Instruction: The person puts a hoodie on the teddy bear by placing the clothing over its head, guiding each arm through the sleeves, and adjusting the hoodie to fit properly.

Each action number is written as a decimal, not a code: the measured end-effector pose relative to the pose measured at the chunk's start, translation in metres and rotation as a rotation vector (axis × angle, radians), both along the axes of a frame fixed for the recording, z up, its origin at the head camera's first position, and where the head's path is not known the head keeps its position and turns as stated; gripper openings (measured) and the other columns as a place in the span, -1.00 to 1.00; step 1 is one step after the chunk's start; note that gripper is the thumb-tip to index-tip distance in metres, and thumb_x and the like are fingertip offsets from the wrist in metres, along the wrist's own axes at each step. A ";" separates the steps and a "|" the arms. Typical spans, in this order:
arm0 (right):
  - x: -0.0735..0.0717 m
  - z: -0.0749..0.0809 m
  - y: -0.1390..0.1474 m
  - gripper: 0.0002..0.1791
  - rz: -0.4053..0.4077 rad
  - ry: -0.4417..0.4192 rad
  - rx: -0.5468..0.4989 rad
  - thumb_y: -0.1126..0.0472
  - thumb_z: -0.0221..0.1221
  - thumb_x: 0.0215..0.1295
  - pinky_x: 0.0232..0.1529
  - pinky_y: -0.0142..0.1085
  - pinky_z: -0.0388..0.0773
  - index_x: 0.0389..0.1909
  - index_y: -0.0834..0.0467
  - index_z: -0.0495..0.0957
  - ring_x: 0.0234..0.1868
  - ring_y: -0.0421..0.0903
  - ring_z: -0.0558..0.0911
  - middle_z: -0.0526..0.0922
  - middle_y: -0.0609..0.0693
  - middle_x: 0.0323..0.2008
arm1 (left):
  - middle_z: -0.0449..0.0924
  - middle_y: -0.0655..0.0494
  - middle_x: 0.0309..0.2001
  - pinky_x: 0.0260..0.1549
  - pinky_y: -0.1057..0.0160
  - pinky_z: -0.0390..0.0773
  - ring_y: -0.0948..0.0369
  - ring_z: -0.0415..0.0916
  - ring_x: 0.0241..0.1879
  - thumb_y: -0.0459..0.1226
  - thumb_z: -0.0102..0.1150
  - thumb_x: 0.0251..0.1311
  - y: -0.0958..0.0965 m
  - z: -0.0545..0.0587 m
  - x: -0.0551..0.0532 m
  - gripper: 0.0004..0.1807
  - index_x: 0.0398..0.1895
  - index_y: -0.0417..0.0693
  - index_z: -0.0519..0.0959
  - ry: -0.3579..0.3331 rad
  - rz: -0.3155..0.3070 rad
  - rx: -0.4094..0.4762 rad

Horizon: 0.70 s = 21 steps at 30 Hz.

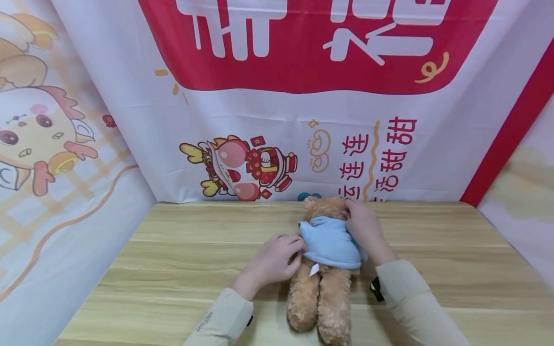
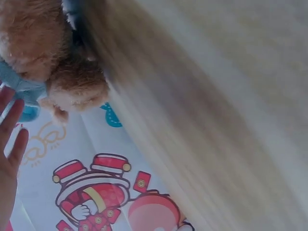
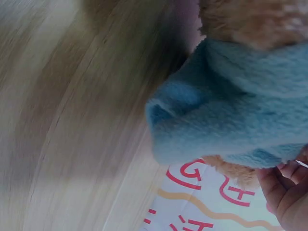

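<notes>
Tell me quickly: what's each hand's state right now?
Left hand: open, at the side of the blue shirt on the teddy bear.
Right hand: by the bear's head; whether it grips cannot be told.

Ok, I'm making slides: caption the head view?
Left hand and right hand flank a blue-shirted teddy bear on a wooden table.

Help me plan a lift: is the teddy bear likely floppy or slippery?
The teddy bear will probably flop, given its long plush legs. Its fuzzy fur probably won't slip much. The blue shirt looks loose and folded, so it may shift.
</notes>
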State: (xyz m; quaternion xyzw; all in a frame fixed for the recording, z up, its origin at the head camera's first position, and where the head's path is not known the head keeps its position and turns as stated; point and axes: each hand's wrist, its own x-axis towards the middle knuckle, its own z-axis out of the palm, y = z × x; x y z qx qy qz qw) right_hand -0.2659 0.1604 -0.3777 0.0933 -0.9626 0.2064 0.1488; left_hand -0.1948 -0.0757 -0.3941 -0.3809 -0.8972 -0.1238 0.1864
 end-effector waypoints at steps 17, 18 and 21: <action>0.036 -0.003 0.017 -0.91 0.412 0.173 -0.250 0.37 0.20 0.23 -0.18 -0.20 0.62 -0.25 0.24 0.56 -0.23 -0.10 0.60 0.62 0.07 -0.28 | 0.49 0.12 0.23 0.20 0.15 0.47 0.16 0.45 0.22 0.13 0.01 0.29 0.036 0.017 -0.011 -0.55 0.18 0.26 0.52 -0.112 0.042 -0.045; 0.041 -0.004 0.021 -0.92 0.440 0.211 -0.238 0.37 0.24 0.18 -0.22 -0.26 0.61 -0.32 0.18 0.56 -0.27 -0.17 0.58 0.61 0.00 -0.34 | 0.49 0.12 0.22 0.19 0.14 0.47 0.15 0.45 0.22 0.12 0.01 0.30 0.036 0.017 -0.012 -0.56 0.17 0.26 0.53 -0.117 0.035 -0.033; 0.054 -0.014 0.033 -0.82 0.569 0.299 -0.178 0.33 0.36 -0.01 -0.30 -0.40 0.58 -0.42 0.07 0.56 -0.36 -0.29 0.54 0.59 -0.16 -0.42 | 0.50 0.10 0.20 0.15 0.13 0.50 0.14 0.47 0.19 0.07 0.04 0.30 0.034 0.017 -0.016 -0.59 0.16 0.23 0.55 -0.164 0.008 0.008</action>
